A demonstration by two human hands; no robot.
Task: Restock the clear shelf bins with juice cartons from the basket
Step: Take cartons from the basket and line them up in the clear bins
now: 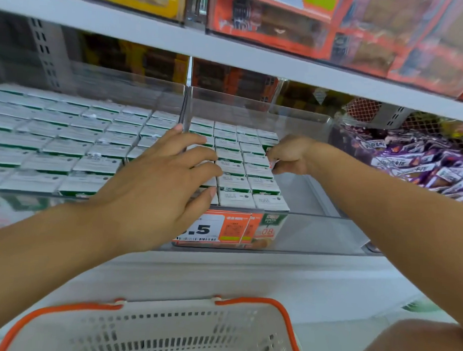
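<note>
both hands in the right clear bin [315, 230], cartons partly filling it.
juice cartons [241, 173] packed in rows, left bin [110, 79] full; basket [154, 327] below the shelf (contents unseen). left hand [156, 183] flat, fingers straight on carton tops. right hand [288, 156] grip curled, pinching one carton [271, 164] at the row's edge.

A shop: stocked shelves [229, 52], a price tag [210, 229] just below the fingers [199, 158], a basket [151, 327] beneath.
</note>
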